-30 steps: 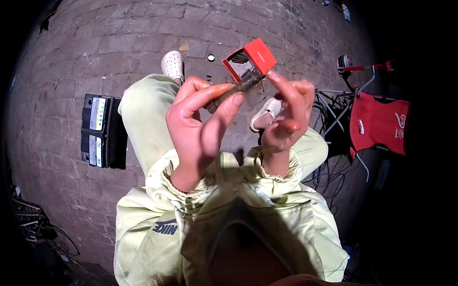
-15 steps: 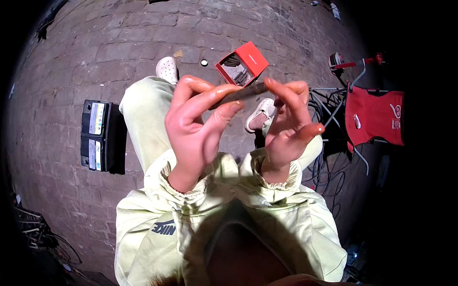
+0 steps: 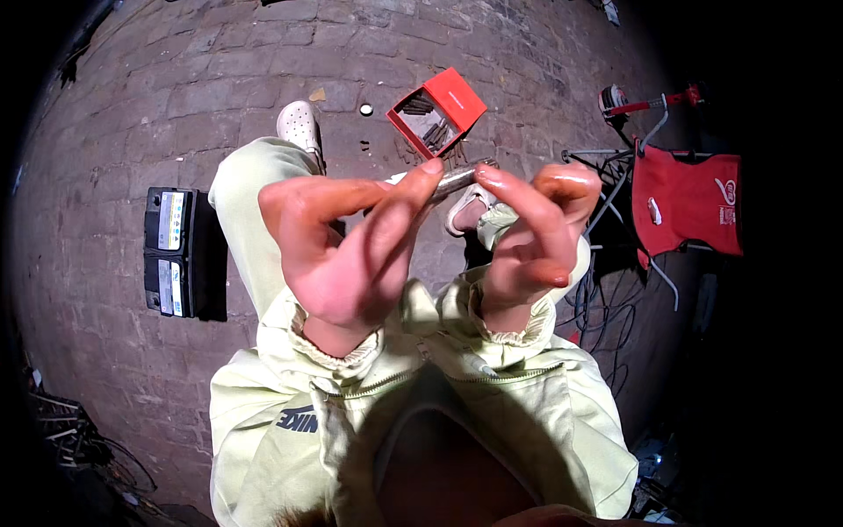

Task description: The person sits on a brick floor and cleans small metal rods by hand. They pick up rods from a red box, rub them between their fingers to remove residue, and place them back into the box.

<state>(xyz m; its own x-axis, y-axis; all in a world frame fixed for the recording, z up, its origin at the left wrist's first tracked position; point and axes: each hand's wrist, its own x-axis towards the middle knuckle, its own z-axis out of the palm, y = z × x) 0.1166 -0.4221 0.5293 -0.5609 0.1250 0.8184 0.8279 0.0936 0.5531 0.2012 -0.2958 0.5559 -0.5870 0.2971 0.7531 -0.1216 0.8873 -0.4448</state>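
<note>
My left hand (image 3: pixel 342 250) is closed in a pinch on a short metal rod (image 3: pixel 452 183), thumb on top and bent index finger against its side. Bright, shiny metal shows on the rod's exposed part; its left end is hidden by the fingers. At the rod's right end, the fingertips of my right hand (image 3: pixel 531 241) close on it, while the other fingers curl apart from it. An orange-brown, wet-looking stain covers the fingers of both hands. Beyond them on the ground is an open red box (image 3: pixel 457 98) with several dark rods (image 3: pixel 435 134) inside.
Small brown pieces (image 3: pixel 455 156) lie by the box, and a white round cap (image 3: pixel 366 110) is left of it. A black battery (image 3: pixel 171 250) stands at left. On the right are a red folding chair (image 3: pixel 689 198) and tangled cables (image 3: pixel 606 321).
The rod has turned from a dark face to a shiny one, and its exposed part is shorter. My left thumb has moved up onto it, and my right fingers have curled in more.
</note>
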